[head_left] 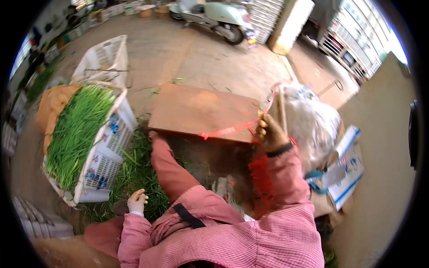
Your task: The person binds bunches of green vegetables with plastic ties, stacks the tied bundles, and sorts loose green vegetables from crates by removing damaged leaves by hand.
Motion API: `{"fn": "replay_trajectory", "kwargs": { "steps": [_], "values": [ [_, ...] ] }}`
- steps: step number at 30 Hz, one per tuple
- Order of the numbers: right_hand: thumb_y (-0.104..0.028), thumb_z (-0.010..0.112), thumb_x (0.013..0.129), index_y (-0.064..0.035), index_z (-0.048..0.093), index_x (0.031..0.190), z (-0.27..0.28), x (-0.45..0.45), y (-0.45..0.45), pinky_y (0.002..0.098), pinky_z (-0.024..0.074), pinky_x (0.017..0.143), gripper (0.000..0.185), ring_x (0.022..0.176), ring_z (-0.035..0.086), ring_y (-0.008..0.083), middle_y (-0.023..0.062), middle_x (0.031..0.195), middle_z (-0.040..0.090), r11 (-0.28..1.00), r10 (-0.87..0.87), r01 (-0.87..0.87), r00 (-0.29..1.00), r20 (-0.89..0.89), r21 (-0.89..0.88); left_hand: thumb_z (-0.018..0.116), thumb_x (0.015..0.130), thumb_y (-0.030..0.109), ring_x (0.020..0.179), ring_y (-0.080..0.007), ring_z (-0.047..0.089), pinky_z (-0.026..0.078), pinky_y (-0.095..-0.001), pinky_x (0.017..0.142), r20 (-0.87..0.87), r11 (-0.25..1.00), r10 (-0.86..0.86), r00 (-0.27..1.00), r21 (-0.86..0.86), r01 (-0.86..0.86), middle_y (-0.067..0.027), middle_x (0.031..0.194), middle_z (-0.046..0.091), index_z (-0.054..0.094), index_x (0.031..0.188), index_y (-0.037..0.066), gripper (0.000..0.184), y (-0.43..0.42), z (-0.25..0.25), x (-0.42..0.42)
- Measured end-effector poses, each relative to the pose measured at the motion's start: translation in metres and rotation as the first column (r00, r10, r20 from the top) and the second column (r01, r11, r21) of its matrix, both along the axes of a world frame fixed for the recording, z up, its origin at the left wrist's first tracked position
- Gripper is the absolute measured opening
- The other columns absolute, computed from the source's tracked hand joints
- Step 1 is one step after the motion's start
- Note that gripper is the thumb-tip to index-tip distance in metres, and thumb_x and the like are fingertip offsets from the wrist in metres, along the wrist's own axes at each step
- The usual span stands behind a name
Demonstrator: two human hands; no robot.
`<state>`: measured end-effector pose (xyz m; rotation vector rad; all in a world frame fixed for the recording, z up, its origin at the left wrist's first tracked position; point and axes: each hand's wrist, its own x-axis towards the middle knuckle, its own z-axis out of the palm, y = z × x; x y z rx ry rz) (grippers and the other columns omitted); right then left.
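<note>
My right hand [271, 133] is raised over the right end of a brown wooden board or low bench top [205, 107]. Its fingers are closed on a red plastic strip [230, 130], which stretches left across the board's front edge, with another length rising above the hand. My left hand [137, 203], in a pale glove, hangs low at the left by my knee. Its fingers are loosely curled, and nothing shows in them. Beside it are loose green stalks [147, 190] on the floor. More red strips [260, 174] hang in a bunch below my right forearm.
A white plastic crate [103, 156] full of long green leafy stalks [80, 134] stands at the left, with another white crate [100, 58] behind it. Clear plastic bags [313, 120] and a white-and-blue carton [346, 172] lie at the right, near a wall. A scooter [219, 20] is parked ahead.
</note>
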<state>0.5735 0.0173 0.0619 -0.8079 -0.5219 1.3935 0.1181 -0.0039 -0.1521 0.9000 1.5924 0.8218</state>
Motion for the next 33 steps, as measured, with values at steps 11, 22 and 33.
{"fn": "replay_trajectory", "kwargs": {
  "steps": [11, 22, 33],
  "values": [
    [-0.04, 0.047, 0.085, -0.0222, 0.047, 0.081, -0.301, 0.034, 0.242, 0.0226, 0.0264, 0.043, 0.018, 0.049, 0.032, 0.0075, -0.0089, 0.06, 0.035, 0.842, 0.536, -0.538, 0.842, -0.06, -0.038, 0.053, 0.08, 0.003, 0.059, -0.0091, 0.056, 0.045, -0.0203, 0.053, -0.043, 0.984, 0.166, 0.985, 0.067, -0.163, -0.0061, 0.076, 0.063, 0.059, 0.102, 0.003, 0.022, -0.017, 0.002, -0.019],
    [-0.03, 0.049, 0.085, -0.0195, 0.042, 0.114, -0.293, 0.039, 0.172, 0.0368, 0.0392, 0.037, 0.031, 0.056, 0.057, 0.0278, 0.0156, 0.091, 0.061, 0.804, 0.054, 0.243, 0.879, 0.474, -0.543, 0.061, 0.076, 0.013, 0.068, -0.0112, 0.06, 0.048, -0.0234, 0.062, -0.282, 0.966, 0.08, 0.956, 0.257, -0.005, -0.0039, 0.081, 0.064, 0.059, 0.104, 0.01, 0.028, 0.017, 0.052, -0.032],
    [-0.004, 0.053, 0.082, 0.0007, 0.051, 0.112, -0.085, -0.328, 0.24, 0.0235, 0.0456, 0.069, 0.03, 0.076, 0.057, 0.0128, 0.0059, 0.084, 0.062, 0.753, 0.325, -0.657, 0.437, 0.839, 0.051, 0.061, 0.073, 0.011, 0.06, -0.0135, 0.058, 0.048, -0.0248, 0.058, -0.594, 0.901, 0.232, 0.77, 0.43, 0.061, -0.0031, 0.072, 0.062, 0.061, 0.096, 0.01, 0.023, 0.048, 0.149, -0.136]
  ]
}}
